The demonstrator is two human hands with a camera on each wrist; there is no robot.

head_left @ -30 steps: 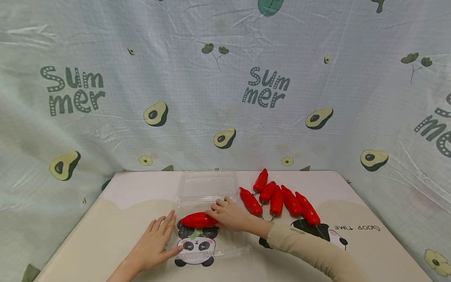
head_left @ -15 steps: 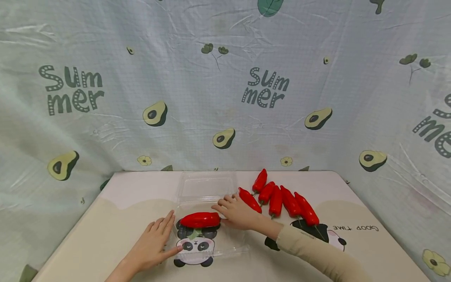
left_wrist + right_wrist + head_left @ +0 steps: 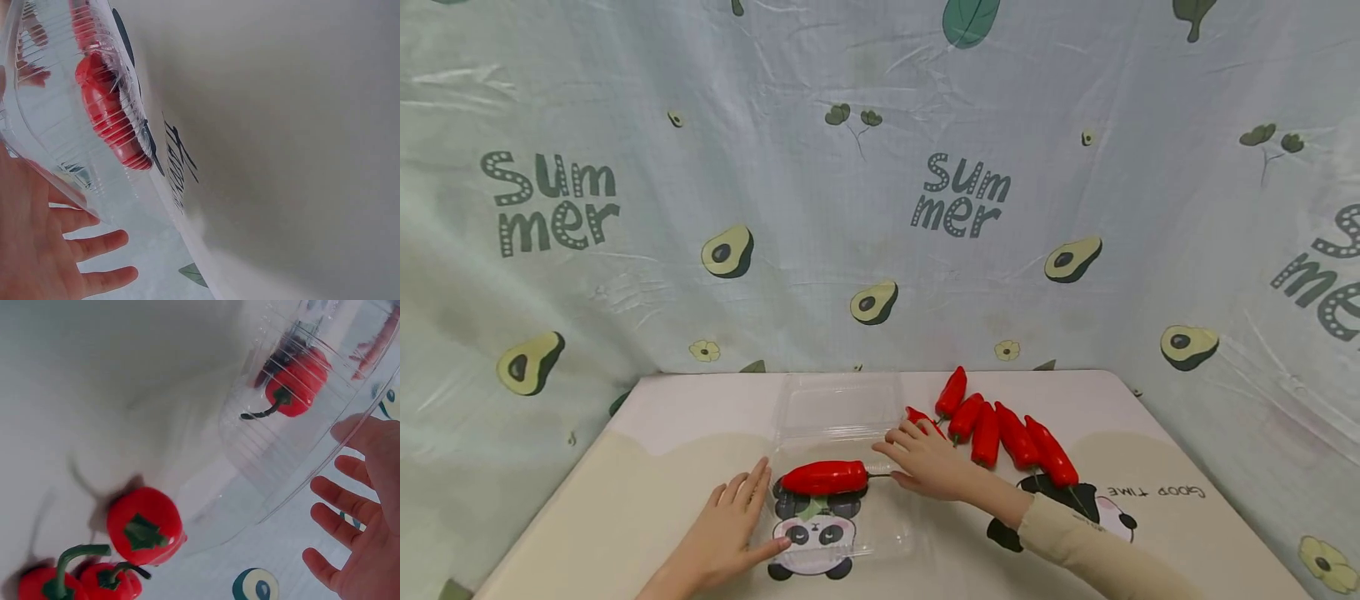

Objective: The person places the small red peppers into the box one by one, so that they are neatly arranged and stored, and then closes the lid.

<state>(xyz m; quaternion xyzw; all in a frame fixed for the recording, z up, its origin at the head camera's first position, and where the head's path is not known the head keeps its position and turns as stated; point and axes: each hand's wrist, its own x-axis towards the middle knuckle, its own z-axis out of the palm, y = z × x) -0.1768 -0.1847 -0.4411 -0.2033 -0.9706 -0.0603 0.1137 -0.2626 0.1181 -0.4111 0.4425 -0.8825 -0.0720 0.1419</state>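
Fingers: left hand (image 3: pixel 718 529) spread wide, at the left edge of the clear clamshell box (image 3: pixel 887 527); right hand (image 3: pixel 936 465) loose, holding nothing, over its right edge;
Boxed red pepper (image 3: pixel 823 477): on its side in the base, stem toward the right edge; smooth, so a jolt could roll it;
Box: looks light; a thumb catching the rim could tip or slide it;
Lid (image 3: pixel 840 406): laid back toward the far edge of the desk (image 3: pixel 692 404); a bump could close it;
Loose red peppers (image 3: pixel 1017 435): toward the far right corner; a careless reach could scatter them
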